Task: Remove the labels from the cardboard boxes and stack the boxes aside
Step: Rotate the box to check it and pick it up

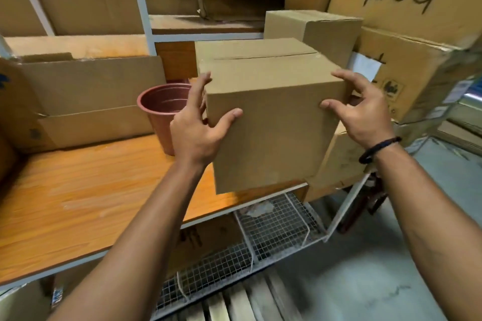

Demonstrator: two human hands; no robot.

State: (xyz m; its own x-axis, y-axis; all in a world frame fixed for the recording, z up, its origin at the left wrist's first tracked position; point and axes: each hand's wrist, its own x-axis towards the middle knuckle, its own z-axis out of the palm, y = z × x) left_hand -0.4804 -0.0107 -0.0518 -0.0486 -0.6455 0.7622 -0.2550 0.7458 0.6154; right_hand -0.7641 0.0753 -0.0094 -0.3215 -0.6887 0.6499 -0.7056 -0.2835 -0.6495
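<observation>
Head view: closed cardboard box (273, 117)

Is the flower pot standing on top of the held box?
No, the flower pot stands on the wooden shelf, left of the box.

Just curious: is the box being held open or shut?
Shut: the top flaps of the held box lie flat, meeting along a seam.

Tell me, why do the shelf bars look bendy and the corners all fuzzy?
In the head view, the wide-angle lens bows and tilts the white shelf bars; the corners look soft and smeared; the cardboard box held by the left hand and right hand is sharpest; the light is soft.
</observation>
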